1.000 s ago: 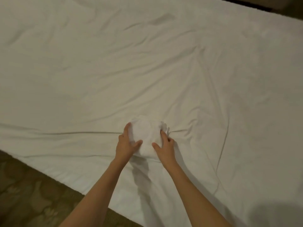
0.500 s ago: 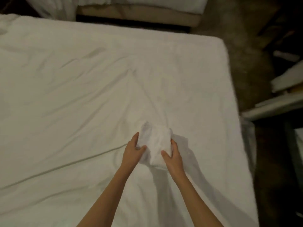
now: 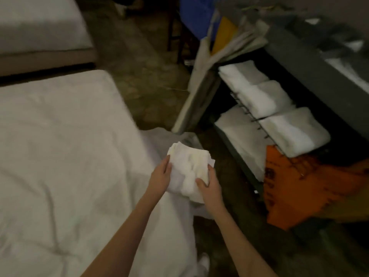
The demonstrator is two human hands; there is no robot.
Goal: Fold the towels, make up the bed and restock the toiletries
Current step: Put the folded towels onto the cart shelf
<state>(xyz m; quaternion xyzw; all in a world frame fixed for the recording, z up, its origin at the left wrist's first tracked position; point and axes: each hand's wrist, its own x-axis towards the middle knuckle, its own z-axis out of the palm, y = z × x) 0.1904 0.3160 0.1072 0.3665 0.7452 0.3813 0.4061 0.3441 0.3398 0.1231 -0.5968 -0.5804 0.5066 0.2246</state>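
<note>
Carrying a folded towel [image 3: 189, 170] off the bed [image 3: 65, 156]: left hand [image 3: 160, 176] and right hand [image 3: 209, 186] both grip its sides, fingers curled, holding it over the bed edge. Next move, likely, is stowing it with the stacked towels [image 3: 263, 100] on the cart [image 3: 299, 62]. An orange bag [image 3: 299, 186] hangs nearby; the wire rail could snag.
</note>
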